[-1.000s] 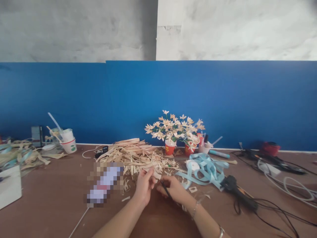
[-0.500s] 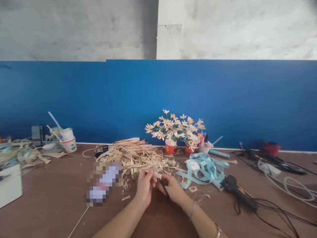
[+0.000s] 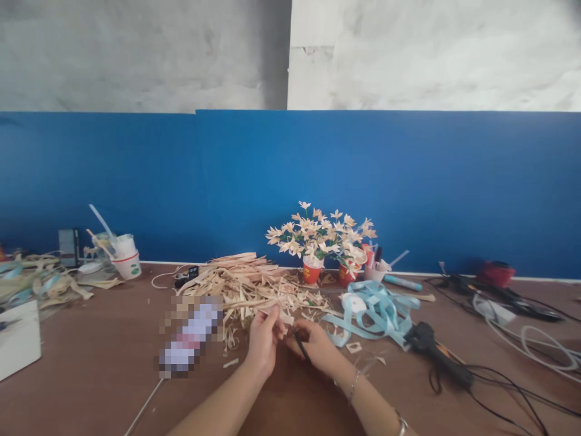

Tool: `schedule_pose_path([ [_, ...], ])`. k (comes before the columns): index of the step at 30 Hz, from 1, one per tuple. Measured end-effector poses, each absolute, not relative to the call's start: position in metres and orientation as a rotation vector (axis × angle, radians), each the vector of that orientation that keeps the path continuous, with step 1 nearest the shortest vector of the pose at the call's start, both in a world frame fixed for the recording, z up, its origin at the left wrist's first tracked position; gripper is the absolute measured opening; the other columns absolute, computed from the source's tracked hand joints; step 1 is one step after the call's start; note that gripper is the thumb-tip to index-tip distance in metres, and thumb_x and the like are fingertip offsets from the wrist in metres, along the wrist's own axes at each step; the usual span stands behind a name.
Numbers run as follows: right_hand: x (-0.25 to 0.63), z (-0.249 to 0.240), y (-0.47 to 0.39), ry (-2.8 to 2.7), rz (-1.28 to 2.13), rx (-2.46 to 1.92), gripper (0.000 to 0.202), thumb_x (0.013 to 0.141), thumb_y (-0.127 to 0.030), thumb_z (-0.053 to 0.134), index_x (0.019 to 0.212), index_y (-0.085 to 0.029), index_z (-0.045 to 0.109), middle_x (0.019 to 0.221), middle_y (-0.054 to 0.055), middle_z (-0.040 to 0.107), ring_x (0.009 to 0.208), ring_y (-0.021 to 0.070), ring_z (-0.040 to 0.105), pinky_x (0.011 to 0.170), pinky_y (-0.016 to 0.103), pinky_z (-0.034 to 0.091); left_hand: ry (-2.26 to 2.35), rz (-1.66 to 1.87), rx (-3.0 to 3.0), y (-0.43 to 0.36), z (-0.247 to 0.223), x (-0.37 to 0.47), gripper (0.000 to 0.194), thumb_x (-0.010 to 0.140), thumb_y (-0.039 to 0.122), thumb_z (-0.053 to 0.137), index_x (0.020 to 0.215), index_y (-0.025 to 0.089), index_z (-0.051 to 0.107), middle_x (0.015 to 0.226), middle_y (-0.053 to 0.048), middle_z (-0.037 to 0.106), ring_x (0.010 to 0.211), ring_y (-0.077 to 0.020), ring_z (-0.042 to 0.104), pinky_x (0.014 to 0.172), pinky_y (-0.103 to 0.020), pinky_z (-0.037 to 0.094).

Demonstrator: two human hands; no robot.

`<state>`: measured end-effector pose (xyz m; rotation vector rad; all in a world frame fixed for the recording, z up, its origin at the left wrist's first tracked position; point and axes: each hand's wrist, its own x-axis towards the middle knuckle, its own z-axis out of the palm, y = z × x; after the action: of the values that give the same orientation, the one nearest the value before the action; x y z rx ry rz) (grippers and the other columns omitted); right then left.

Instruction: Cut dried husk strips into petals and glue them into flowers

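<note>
My left hand point(image 3: 263, 342) is closed, pinching a pale strip of dried husk point(image 3: 286, 318) between thumb and fingers. Beside it, my right hand point(image 3: 321, 350) grips a slim black tool point(image 3: 300, 344) that slants up toward the strip; its exact kind is hard to tell. The fingertips of both hands nearly meet low over the brown table point(image 3: 104, 387). Just beyond them spreads a heap of dried husk pieces point(image 3: 254, 284). Cream husk-like flowers point(image 3: 313, 233) stand in red cups point(image 3: 311, 274) behind the heap.
Light blue ribbon point(image 3: 381, 312) lies tangled at right, with a black glue gun point(image 3: 438, 354) and cables near it. A blurred-out purple object point(image 3: 190, 336) sits at left. A white cup point(image 3: 127, 265) holds sticks farther back. The blue partition point(image 3: 136, 181) closes off the far edge.
The pale strip has turned slightly between my fingers, and the tip of the black tool has shifted a little beside it. Both hands stay almost in the same place.
</note>
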<state>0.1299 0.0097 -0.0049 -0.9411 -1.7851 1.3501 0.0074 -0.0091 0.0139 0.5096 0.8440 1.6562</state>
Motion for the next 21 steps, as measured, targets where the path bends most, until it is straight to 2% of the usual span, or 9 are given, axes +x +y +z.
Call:
schedule_pose_path([
  [3,0.135,-0.002,0.009,-1.805,1.390,-1.017,0.010,0.065,-0.022,0.060,0.068,-0.017,0.053,0.051,-0.007,0.047,0.043,0.0060,0.039,0.041,0.017,0.029,0.860,1.718,0.492,-0.005,0.015,0.001,0.035,0.056,0.033,0.076,0.067,0.016,0.047,0.048,0.008,0.050,0.040,-0.0036,0.043,0.037,-0.015,0.029],
  [6,0.140,0.005,0.006,-1.820,1.476,-1.042,0.013,0.066,-0.026,0.061,0.072,-0.017,0.055,0.052,-0.006,0.051,0.042,0.0070,0.043,0.042,0.018,0.036,0.916,1.792,0.512,0.000,0.015,-0.008,0.035,0.056,0.035,0.076,0.066,0.016,0.048,0.048,0.008,0.050,0.038,-0.0031,0.041,0.036,-0.014,0.026],
  [12,0.144,0.021,-0.001,-1.871,1.621,-0.958,0.016,0.067,-0.030,0.061,0.075,-0.017,0.057,0.051,-0.005,0.054,0.046,0.0084,0.051,0.046,0.018,0.039,1.149,1.820,0.692,0.006,0.016,-0.016,0.031,0.062,0.041,0.068,0.062,0.017,0.048,0.038,0.008,0.046,0.033,-0.0044,0.036,0.033,-0.015,0.024],
  [21,0.142,0.008,0.003,-1.804,1.625,-0.927,0.023,0.069,-0.036,0.064,0.073,-0.015,0.056,0.048,-0.006,0.051,0.042,0.0072,0.047,0.042,0.017,0.039,1.273,1.745,0.908,0.002,0.017,-0.014,0.025,0.066,0.038,0.065,0.064,0.016,0.053,0.039,0.007,0.048,0.035,-0.0058,0.039,0.035,-0.016,0.028],
])
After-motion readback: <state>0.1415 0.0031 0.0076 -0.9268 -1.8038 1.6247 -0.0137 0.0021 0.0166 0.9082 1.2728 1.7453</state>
